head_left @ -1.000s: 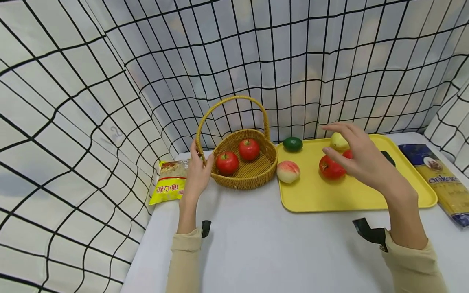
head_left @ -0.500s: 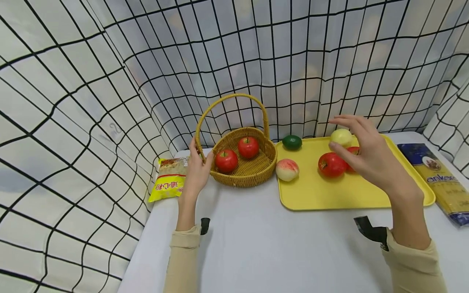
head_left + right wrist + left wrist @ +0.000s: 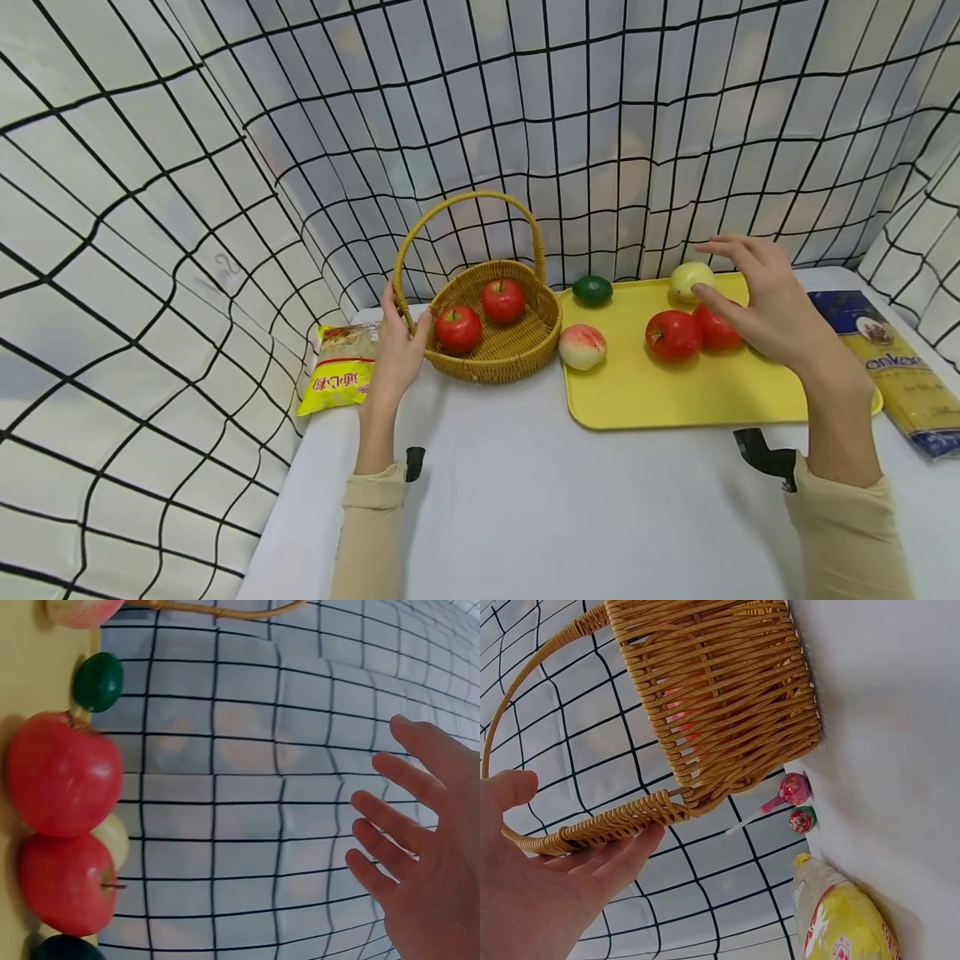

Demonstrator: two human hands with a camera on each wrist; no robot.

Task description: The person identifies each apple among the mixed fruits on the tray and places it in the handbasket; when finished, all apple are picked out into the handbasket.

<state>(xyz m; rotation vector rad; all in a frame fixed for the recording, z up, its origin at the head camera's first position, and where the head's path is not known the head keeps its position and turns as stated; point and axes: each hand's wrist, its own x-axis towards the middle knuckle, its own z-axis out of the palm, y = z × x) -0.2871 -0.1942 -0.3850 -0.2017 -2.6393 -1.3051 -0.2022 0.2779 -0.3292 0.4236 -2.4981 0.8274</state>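
And here's the left hand [image 3: 397, 354] on the basket [image 3: 495, 372], its grip taken round the foot of the handle [image 3: 467, 196], fingers on the outer side, thumb inside. The right hand [image 3: 780, 312] is released, fingers spread, holding nothing above the tray [image 3: 637, 404]. Two apples [image 3: 458, 330] sit inside the basket; beside it on the bench [image 3: 525, 508], the tray carries two red apples [image 3: 673, 337], a yellow-green fruit [image 3: 691, 282], a green fruit [image 3: 592, 290] and a peach [image 3: 582, 347]. My read: a steady-the-basket step, fruit being loaded. The next move probably calls for the right hand to come down and close round one fruit, with the basket held firm.

Now the tricky bits! Some left fingertips vanish behind the handle. The right hand and forearm mask part of the tray; something dark [image 3: 67, 949] is cut off in the right wrist view, impossible to name. Only the left wrist view catches a lollipop [image 3: 793, 789], behind the basket in the head view.
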